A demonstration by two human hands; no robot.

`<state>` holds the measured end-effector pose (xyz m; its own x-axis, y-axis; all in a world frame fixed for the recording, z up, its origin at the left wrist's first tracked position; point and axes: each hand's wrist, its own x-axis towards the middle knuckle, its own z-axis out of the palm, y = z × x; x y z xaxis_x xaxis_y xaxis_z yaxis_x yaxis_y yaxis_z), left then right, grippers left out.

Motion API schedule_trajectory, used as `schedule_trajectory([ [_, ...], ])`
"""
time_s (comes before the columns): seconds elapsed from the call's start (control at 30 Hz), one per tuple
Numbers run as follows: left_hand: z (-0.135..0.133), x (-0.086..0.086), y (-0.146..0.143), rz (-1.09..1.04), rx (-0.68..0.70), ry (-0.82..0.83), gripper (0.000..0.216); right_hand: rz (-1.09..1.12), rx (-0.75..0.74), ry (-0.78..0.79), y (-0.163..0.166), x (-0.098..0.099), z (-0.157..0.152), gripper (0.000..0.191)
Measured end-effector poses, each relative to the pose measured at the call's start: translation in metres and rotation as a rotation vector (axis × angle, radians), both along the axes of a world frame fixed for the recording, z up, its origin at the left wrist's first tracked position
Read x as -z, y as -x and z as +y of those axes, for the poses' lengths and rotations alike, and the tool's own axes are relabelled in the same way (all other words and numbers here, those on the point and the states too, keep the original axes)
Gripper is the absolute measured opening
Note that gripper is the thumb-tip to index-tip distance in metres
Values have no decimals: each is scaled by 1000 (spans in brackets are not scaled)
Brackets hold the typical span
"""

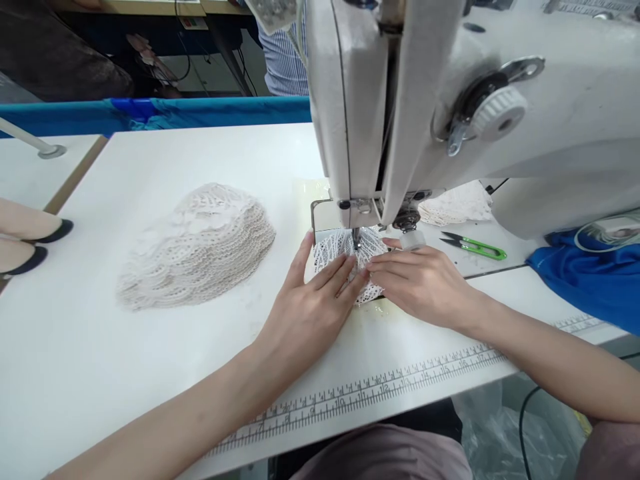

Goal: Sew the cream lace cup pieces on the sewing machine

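A piece of white lace [330, 248] lies under the presser foot [357, 239] of a white sewing machine [545, 113]. My left hand [307, 307] rests flat on the lace's near left part, fingers stretched out and thumb apart. From the right, my right hand [425, 287] lays its extended fingers on the lace's near right edge, close to the left fingertips. The needle's tip is hard to make out. To the left of my left hand sits a layered pile of lace pieces [215, 247] on the white table [150, 373].
Green-handled thread snips [477, 249] lie right of the machine's needle area, near more lace [457, 203] behind it. Blue cloth [590, 273] bunches at the right edge. A printed ruler [340, 403] follows the table's front edge. A person in stripes [284, 63] is beyond the table.
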<state>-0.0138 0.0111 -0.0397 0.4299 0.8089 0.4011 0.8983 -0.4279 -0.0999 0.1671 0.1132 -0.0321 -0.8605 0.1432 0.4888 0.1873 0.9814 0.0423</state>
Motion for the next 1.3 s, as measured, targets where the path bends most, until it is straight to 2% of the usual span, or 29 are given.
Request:
schedule_trajectory([
  [0.27,8,0,4,-47,-28,41,32,23,13,-8,4,6,7,23],
  [0.5,17,0,6,-80,-62,49,33,-48,69,0,7,5,12,28],
  [0.73,-1,-1,-5,-17,-17,-46,31,3,-6,-79,3,9,9,27],
  [0.87,-9,-3,-9,-7,-24,-24,32,16,-10,-85,1,12,8,27],
  [1.3,0,0,-4,-27,-33,-52,27,9,-3,-121,3,10,11,28],
])
